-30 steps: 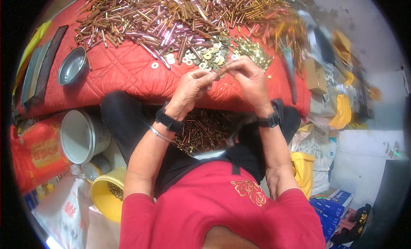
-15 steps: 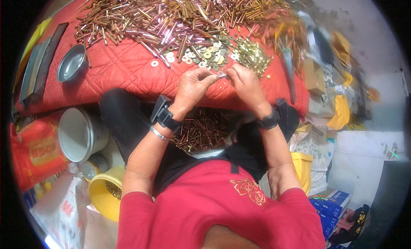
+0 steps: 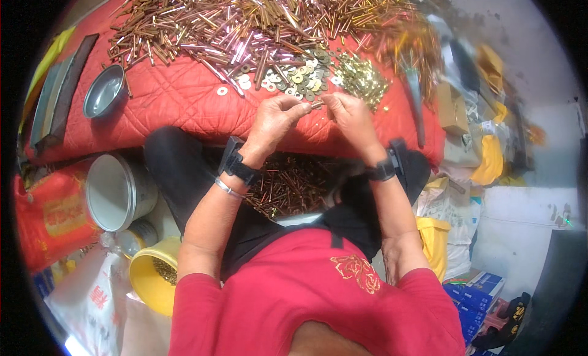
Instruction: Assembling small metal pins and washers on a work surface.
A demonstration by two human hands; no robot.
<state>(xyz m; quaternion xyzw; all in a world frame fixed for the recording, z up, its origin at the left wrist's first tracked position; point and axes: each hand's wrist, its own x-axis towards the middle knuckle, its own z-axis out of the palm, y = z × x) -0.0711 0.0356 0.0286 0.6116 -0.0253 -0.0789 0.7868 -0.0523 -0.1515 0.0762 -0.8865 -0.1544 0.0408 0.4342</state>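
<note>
My left hand [image 3: 277, 123] and my right hand [image 3: 353, 122] meet over the near edge of the red quilted cover [image 3: 165, 105]. Between their pinched fingertips sits a small brownish metal piece [image 3: 316, 105], too small to tell whether it is a tube end or a fitting. Just beyond the fingers lies a pile of flat metal washers [image 3: 299, 78], with a heap of small shiny gold-coloured pieces [image 3: 362, 80] to its right. Behind both spreads a large heap of copper-coloured metal rods [image 3: 202, 25].
A metal bowl [image 3: 104, 91] and a single washer [image 3: 222, 91] lie left on the cover. More rods [image 3: 288, 184] fill a container between my legs. A white bucket [image 3: 113, 194] and a yellow bucket [image 3: 144, 270] stand at left. Boxes and bags crowd the right.
The small piece between my fingertips has turned and now looks brownish rather than silvery. Both hands have shifted only slightly.
</note>
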